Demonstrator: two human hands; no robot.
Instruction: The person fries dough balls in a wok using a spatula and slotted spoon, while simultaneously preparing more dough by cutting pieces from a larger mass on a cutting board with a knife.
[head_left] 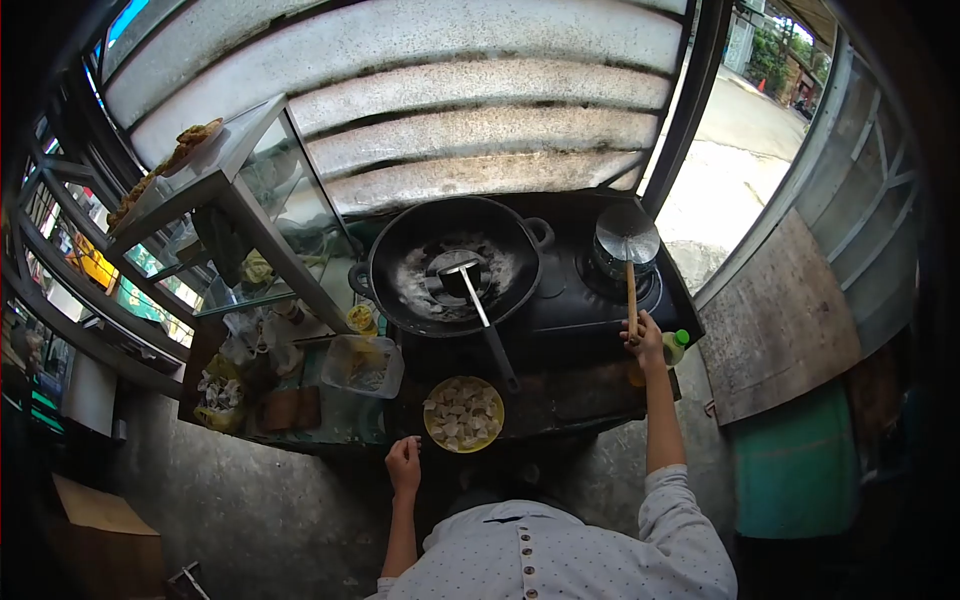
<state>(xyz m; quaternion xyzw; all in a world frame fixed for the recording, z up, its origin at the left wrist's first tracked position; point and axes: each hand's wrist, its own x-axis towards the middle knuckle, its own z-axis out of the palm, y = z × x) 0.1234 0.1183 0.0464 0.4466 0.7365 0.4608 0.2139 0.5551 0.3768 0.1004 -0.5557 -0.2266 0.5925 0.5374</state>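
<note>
My right hand (644, 335) is closed around the wooden handle of a skimmer (628, 232). Its round metal head lies over the right-hand burner. Just beside that hand stands a bottle with a green cap (681, 338). My left hand (403, 465) hangs at the counter's front edge with curled fingers, and I see nothing in it. To its right is a yellow plate (428, 421) of pale cut pieces (465, 412). A large black wok (385, 245) sits on the left burner, and a spatula (480, 312) rests inside it with its dark handle over the near rim.
Left of the wok stands a glass display case (290, 200) with fried food (165, 170) on top. A clear plastic tub (362, 367), a small yellow container (361, 320) and plastic bags (255, 345) crowd the counter's left. A wooden board (780, 320) leans at the right.
</note>
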